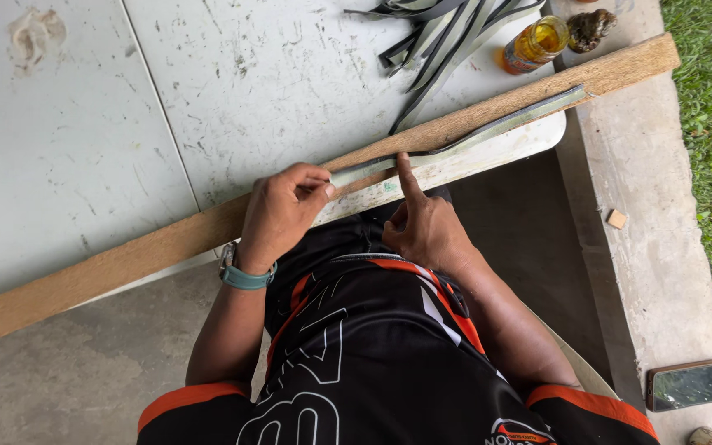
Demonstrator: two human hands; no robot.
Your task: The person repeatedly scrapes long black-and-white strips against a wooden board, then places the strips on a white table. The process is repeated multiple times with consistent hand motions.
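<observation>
A long, thin, pale grey-green strip (463,136) lies flat along the top of a rough brown wooden plank (166,239) that runs diagonally across the edge of a worn white table. The strip's near end is pinched at the plank's middle; its far end reaches past the table's corner, slightly bowed along its length.

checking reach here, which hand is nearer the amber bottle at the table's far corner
Right. The right hand presses a forefinger on the strip, on the amber bottle's side. The left hand pinches the strip's end, farther away.
</observation>
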